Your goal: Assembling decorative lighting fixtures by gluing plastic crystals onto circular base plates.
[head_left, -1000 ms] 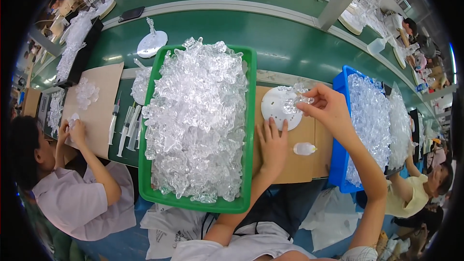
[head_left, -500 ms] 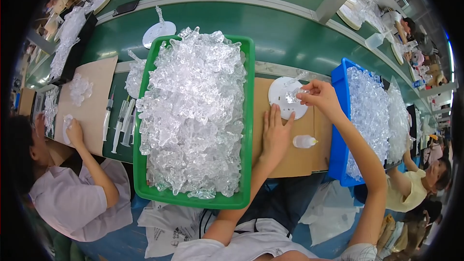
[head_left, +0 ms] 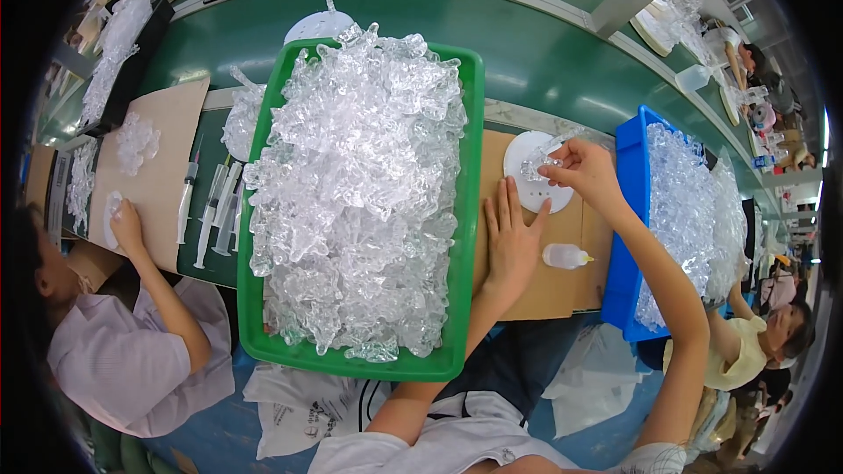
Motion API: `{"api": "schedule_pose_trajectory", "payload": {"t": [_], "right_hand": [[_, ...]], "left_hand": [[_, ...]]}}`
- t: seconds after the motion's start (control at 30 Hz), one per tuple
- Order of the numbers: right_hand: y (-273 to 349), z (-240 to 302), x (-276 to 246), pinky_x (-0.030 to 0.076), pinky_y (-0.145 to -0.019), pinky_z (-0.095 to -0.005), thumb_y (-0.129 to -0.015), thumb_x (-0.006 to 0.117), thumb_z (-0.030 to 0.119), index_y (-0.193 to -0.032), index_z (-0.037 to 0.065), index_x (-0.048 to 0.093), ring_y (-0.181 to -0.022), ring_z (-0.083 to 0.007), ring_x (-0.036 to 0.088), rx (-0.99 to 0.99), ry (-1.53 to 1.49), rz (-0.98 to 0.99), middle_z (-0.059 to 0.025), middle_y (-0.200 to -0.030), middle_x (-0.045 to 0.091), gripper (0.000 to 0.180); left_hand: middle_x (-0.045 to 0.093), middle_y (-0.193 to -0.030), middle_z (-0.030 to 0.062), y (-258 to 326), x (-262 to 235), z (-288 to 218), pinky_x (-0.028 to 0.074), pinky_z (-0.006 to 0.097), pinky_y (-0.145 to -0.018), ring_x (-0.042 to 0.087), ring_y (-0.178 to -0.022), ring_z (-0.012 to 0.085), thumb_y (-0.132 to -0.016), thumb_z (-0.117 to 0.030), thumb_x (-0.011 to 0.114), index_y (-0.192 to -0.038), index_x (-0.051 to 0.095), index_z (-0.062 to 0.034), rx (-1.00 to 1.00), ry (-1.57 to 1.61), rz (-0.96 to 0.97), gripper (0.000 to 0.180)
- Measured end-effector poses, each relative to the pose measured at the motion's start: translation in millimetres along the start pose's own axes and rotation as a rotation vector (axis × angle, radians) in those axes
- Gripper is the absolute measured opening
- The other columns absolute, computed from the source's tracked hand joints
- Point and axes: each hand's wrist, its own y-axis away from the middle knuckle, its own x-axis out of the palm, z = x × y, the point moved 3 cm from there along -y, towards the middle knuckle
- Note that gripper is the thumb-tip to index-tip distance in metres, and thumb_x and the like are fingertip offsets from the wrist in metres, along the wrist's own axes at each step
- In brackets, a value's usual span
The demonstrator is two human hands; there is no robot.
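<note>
My right hand [head_left: 587, 171] pinches a clear, knobbly plastic piece [head_left: 536, 163] between thumb and fingers, over the upper part of a round white plate [head_left: 539, 199]. Whether the piece touches the plate is hard to tell. The plate has small holes and lies on brown cardboard [head_left: 527, 294]. Behind my right fingers, another clear part near the plate's far edge is partly hidden. My left hand [head_left: 515, 241] lies with fingers stretched out, their tips at the plate's near edge. Just right of it, a small squeeze bottle [head_left: 567, 256] with a yellowish tip lies on its side.
A green bin [head_left: 475, 211] heaped with clear plastic pieces stands over my left forearm. To the right is a blue bin [head_left: 622, 237] of similar pieces. Several syringes [head_left: 211, 215] lie left of the green bin. A co-worker's hand [head_left: 126, 226] works at far left.
The whole view has shifted slightly. Relative to the white plate, my right hand and the clear piece have moved a little left and away from me. My left hand stays at the plate's near edge.
</note>
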Motion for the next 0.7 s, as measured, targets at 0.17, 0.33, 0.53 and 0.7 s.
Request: {"api": "schedule_pose_trajectory", "payload": {"t": [0.17,0.33,0.53,0.7], "right_hand": [[-0.2,-0.4,6.3,0.048,-0.052,-0.0236,-0.073,0.076,0.015,-0.079,-0.005,0.061,-0.059,-0.0129,0.066,0.036,0.047,-0.005,-0.0113,-0.066,0.067,0.026],[2.4,5.5,11.5,0.049,-0.054,-0.0239,-0.073,0.076,0.015,-0.080,-0.005,0.061,-0.061,-0.0148,0.067,0.008,0.085,-0.056,-0.0127,-0.068,0.067,0.026],[5.4,2.3,11.9,0.049,-0.056,-0.0243,-0.073,0.076,0.015,-0.082,-0.006,0.061,-0.062,-0.0138,0.067,0.016,-0.012,-0.097,-0.0113,-0.072,0.067,0.027],[7.2,-6.7,13.7,0.049,-0.056,-0.0240,-0.074,0.076,0.013,-0.083,-0.006,0.061,-0.064,-0.0131,0.067,0.001,-0.080,-0.091,-0.0104,-0.073,0.067,0.025]], "left_hand": [[0.016,-0.146,0.0334,-0.1,1.9,-0.1,0.017,0.059,-0.108,0.016,-0.137,0.0467,-0.081,-0.013,0.060,-0.134,0.048,-0.0221,0.011,-0.036,-0.027,0.055],[0.016,-0.146,0.0336,0.2,2.6,-0.2,0.017,0.059,-0.108,0.017,-0.137,0.0466,-0.081,-0.013,0.060,-0.134,0.049,-0.0216,0.009,-0.034,-0.005,0.055],[0.016,-0.146,0.0341,0.3,5.5,-0.3,0.017,0.059,-0.108,0.017,-0.137,0.0457,-0.080,-0.012,0.060,-0.134,0.049,-0.0220,0.017,-0.052,-0.009,0.056],[0.016,-0.146,0.0341,0.5,6.3,-0.5,0.017,0.058,-0.108,0.016,-0.138,0.0454,-0.080,-0.012,0.061,-0.134,0.049,-0.0223,0.014,-0.045,0.002,0.057]]}}
